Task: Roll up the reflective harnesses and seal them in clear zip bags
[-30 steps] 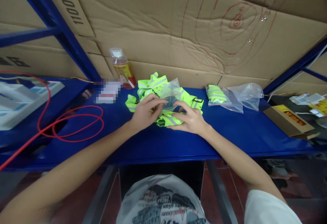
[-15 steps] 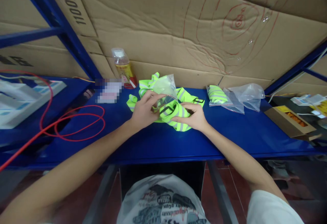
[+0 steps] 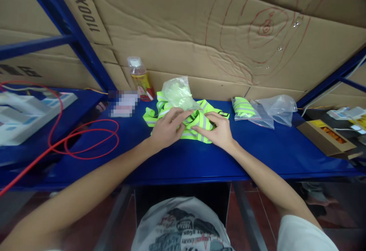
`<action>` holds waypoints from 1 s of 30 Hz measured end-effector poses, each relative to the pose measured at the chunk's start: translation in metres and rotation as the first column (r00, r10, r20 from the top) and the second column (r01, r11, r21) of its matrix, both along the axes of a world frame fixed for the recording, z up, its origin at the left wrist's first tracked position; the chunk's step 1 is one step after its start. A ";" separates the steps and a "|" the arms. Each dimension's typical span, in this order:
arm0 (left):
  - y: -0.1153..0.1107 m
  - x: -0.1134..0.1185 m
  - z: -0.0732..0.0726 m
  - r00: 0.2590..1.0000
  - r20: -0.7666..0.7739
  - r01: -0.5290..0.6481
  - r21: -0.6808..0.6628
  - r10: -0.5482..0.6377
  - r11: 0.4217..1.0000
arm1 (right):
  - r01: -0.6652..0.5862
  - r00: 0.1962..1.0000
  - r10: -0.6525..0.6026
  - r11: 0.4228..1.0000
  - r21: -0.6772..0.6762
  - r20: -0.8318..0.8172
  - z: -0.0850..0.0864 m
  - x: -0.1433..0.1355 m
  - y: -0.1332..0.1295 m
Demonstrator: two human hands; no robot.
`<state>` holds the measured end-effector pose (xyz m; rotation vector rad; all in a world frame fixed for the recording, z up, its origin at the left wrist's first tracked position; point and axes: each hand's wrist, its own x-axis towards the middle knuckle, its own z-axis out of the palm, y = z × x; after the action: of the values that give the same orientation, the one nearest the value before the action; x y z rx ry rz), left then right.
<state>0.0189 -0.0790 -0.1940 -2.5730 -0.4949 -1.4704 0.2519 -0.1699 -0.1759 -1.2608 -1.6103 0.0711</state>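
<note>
A neon yellow-green strap with silver stripes [image 3: 202, 120] lies bunched on the blue table, and part of it is folded up between my hands. My left hand [image 3: 168, 128] grips its left side, the fingers bent at the top edge. On the right, my right hand [image 3: 219, 129] pinches the folded part between thumb and fingers. Behind my left hand, a clear plastic bag [image 3: 177, 91] rests on more of the loose strap. A black buckle [image 3: 224, 114] shows beyond my right hand.
A bottle [image 3: 141, 80] stands behind on the left, near a pixelated card [image 3: 124, 104]. Red tubing [image 3: 85, 129] coils at left. A bagged strap roll [image 3: 243, 107], clear bags [image 3: 278, 108] and an open cardboard box [image 3: 323, 138] are on the right.
The clear bag has moved slightly left and lies further behind my left hand. My left hand has shifted right and closed in on the folded strap; my right hand stays nearly in place.
</note>
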 end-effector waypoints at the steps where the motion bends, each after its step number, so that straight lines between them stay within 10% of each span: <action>1: -0.001 0.001 0.000 1.000 0.010 0.012 0.003 -0.012 1.000 | -0.001 1.000 0.001 1.000 -0.006 0.016 0.001 0.000 0.000; 13: 0.003 0.002 0.003 0.995 0.046 0.081 0.193 -0.091 0.978 | 0.004 0.988 0.014 0.993 -0.117 0.152 0.003 0.007 -0.004; 30: 0.000 -0.001 0.013 0.998 0.016 0.062 0.203 -0.067 0.977 | -0.298 0.799 0.130 0.933 -0.200 -0.587 0.021 0.005 0.004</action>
<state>0.0183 -0.0787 -0.1814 -2.4368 -0.2514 -1.4881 0.2569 -0.1656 -0.1554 -1.1135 -1.2286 0.7818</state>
